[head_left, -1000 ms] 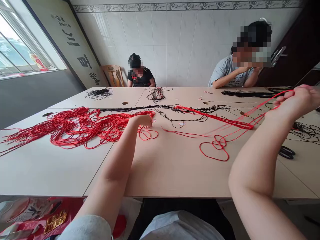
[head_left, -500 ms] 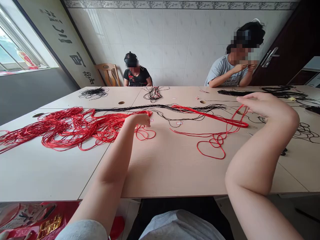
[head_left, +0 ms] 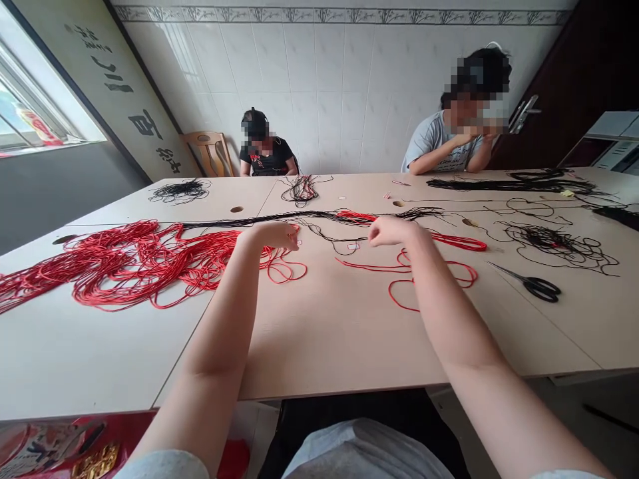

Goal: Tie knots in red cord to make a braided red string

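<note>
Places referenced to the red cord heap (head_left: 140,259). Nearest, below the surface edge and on the near side of the heap: a red container, type unclear (head_left: 132,429), holding a clear package (head_left: 30,442) and gold-coloured pieces (head_left: 94,462). On the pale surface (head_left: 319,346), well to the right of the heap: black-handled scissors (head_left: 542,289), blades angled toward it. Between heap and scissors: loose red cord (head_left: 377,269) with an open loop, crossed in view by the right forearm. Left hand (head_left: 274,234) at the heap's right end, palm down, fingers bent over the cord there; tips mostly hidden, so opening and grip cannot be told. Right hand (head_left: 394,231) to the right of the heap, apart from it, fingers curled inward; contents not visible, tip gap unclear. Behind the right hand in view: a folded red bundle (head_left: 456,243). Along the heap's far side, running right: black strands (head_left: 279,216). Farther beyond the heap: a black tangle (head_left: 182,191); rightward, a black-and-red coil (head_left: 302,191). Farthest: two seated people, one in black (head_left: 272,159), one in grey (head_left: 429,143).
</note>
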`<state>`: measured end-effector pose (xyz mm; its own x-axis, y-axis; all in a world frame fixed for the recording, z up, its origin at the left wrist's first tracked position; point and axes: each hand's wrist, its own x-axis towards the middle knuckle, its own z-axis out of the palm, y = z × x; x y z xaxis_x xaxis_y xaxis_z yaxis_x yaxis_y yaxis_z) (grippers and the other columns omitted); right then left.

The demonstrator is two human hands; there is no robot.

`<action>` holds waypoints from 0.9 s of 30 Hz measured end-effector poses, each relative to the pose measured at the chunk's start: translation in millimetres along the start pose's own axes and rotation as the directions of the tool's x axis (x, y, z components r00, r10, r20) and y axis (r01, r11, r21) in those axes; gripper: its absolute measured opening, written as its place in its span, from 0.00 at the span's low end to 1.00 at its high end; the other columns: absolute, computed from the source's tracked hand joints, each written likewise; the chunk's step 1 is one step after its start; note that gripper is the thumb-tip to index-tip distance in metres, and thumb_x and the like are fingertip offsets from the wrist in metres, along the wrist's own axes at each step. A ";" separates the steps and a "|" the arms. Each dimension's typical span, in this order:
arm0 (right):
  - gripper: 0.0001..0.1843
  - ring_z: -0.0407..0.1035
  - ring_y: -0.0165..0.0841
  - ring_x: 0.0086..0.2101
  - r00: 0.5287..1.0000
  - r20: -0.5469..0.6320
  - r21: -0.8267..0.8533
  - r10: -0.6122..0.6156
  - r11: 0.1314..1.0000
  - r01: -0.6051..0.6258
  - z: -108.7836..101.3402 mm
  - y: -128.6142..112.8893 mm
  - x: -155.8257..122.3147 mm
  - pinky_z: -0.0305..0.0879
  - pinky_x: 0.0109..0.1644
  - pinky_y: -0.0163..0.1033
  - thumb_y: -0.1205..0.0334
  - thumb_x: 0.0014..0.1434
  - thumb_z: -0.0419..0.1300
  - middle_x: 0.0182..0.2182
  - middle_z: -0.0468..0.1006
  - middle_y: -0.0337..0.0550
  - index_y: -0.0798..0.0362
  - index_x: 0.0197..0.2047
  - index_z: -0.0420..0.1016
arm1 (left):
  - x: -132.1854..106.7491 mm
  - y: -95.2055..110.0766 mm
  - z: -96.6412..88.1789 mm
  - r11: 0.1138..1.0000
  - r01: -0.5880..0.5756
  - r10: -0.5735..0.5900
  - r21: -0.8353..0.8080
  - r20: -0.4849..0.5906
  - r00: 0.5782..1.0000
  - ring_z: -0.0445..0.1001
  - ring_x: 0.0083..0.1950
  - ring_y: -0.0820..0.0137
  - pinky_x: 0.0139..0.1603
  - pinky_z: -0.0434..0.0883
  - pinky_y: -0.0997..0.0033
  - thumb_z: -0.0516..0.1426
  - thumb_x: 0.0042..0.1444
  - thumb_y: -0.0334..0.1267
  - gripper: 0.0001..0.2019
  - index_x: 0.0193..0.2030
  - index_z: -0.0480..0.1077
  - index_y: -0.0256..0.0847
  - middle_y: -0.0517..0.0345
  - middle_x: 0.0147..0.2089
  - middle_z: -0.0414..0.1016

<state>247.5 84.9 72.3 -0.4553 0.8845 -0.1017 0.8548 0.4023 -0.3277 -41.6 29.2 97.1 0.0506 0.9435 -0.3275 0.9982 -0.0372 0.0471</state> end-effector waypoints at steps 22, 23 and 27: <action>0.15 0.69 0.30 0.36 0.971 0.226 -0.141 -0.078 0.984 0.112 68.7 -33.9 36.5 0.69 0.39 0.39 0.55 0.62 0.54 0.39 0.72 0.44 0.59 0.45 0.69 | -22.3 10.4 -10.6 0.997 -0.075 0.075 -0.035 0.000 0.997 0.68 0.39 0.69 0.39 0.64 0.71 0.52 0.51 0.53 0.20 0.45 0.68 0.43 0.55 0.46 0.73; 0.15 0.69 0.30 0.36 0.972 0.219 -0.131 -0.085 0.985 0.116 71.4 -34.0 38.2 0.69 0.39 0.39 0.56 0.62 0.54 0.39 0.72 0.44 0.59 0.45 0.69 | -22.4 10.5 -10.5 0.997 -0.074 0.074 -0.034 -0.002 0.997 0.68 0.39 0.68 0.39 0.64 0.70 0.52 0.51 0.53 0.19 0.44 0.68 0.43 0.55 0.46 0.73; 0.14 0.69 0.30 0.37 0.972 0.214 -0.110 -0.096 0.986 0.122 80.5 -34.6 41.4 0.69 0.40 0.39 0.57 0.62 0.53 0.40 0.72 0.45 0.58 0.46 0.69 | -25.0 12.4 -11.4 0.998 -0.064 0.064 -0.029 -0.013 0.998 0.68 0.38 0.68 0.40 0.64 0.69 0.52 0.52 0.50 0.17 0.43 0.69 0.43 0.55 0.44 0.74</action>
<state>179.0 88.6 3.8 -0.5783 0.7705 -0.2683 0.8150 0.5309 -0.2321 -30.9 9.0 116.6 0.1138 0.9433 -0.3118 0.9915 -0.0881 0.0954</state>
